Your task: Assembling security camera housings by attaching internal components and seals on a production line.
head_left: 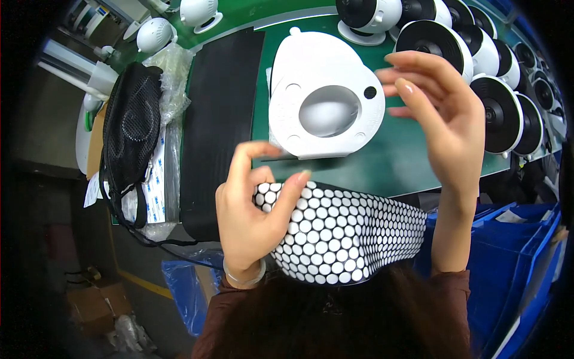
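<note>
A white device (326, 57) lies on the green table with its ring-shaped base facing up. A pale rounded surface shows through the ring's opening. One small black round pad (370, 93) sits on the ring's right side; other shallow round recesses look bare. My left hand (248, 215) grips the left end of a curved black sheet covered in white round stickers (335, 233), thumb over its front. Its index finger reaches toward the ring's lower left edge, beside a blurred dark strip. To the right of the device my right hand (439, 110) hovers, fingers apart, with nothing visible in it.
Several black-and-white round devices (433, 48) crowd the table's right side. A black mat (221, 119) lies left of the device, beside a black mesh pouch (133, 122) and clear plastic wrap (173, 78). Blue bins (508, 257) stand at lower right, cardboard boxes (98, 305) at lower left.
</note>
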Demonstrator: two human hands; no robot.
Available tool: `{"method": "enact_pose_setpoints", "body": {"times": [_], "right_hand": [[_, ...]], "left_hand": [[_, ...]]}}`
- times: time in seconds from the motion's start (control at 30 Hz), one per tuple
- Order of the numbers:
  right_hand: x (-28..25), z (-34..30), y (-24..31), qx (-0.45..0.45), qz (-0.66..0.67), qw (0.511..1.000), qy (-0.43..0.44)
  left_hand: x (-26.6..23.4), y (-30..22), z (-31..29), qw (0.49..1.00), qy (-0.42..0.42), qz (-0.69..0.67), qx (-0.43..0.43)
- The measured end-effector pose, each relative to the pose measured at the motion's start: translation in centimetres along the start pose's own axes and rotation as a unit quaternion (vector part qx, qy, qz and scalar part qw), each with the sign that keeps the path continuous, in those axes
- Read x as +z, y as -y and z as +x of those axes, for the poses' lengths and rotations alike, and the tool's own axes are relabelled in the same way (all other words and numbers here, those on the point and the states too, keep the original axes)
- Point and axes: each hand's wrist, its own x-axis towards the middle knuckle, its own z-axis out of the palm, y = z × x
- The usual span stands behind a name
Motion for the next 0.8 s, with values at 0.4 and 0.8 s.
{"method": "enact_pose_setpoints", "body": {"times": [0.4, 0.8], "right_hand": [[-0.2, -5.7, 1.6, 0.111, -0.039, 0.942, 0.313], [-0.3, -6.8, 2.6, -0.001, -0.123, 0.971, 0.203]], "left_hand": [[-2.3, -0.8, -0.2, 0.966, 0.228, -0.072, 0.102], [-1.5, -2.8, 0.1, 0.926, 0.176, 0.146, 0.300]]}}
